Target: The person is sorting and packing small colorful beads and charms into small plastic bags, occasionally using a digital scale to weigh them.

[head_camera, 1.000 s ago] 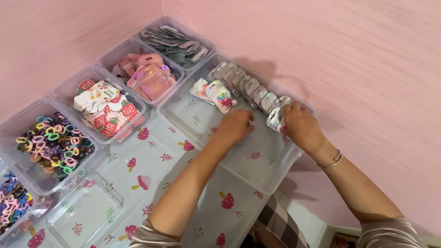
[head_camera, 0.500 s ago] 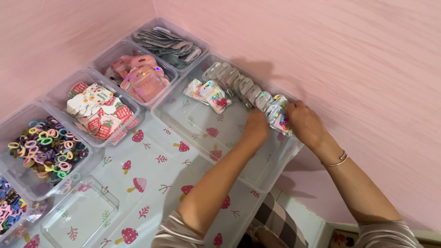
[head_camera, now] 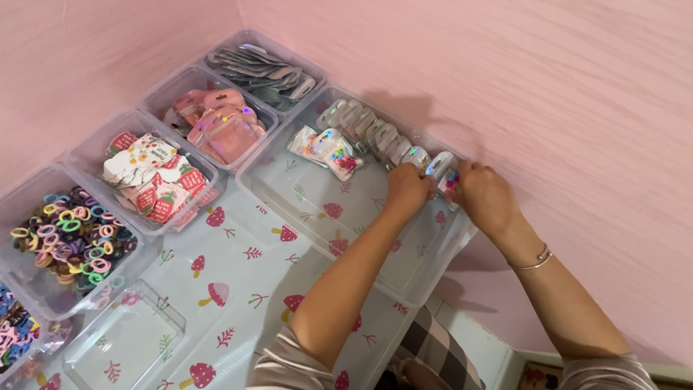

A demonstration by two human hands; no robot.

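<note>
both hands meet at the far end of the big clear bin (head_camera: 361,238). the left hand (head_camera: 406,189) and right hand (head_camera: 485,196) pinch a shiny holographic packet (head_camera: 439,167) between closed fingers, last in the row of packets (head_camera: 368,128) along the pink wall.

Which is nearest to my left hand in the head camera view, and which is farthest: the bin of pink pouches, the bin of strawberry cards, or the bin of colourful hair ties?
From the left hand:
1. Pink pouches bin, up and to the left.
2. Strawberry cards bin, further left.
3. Hair ties bin, far left edge.
</note>
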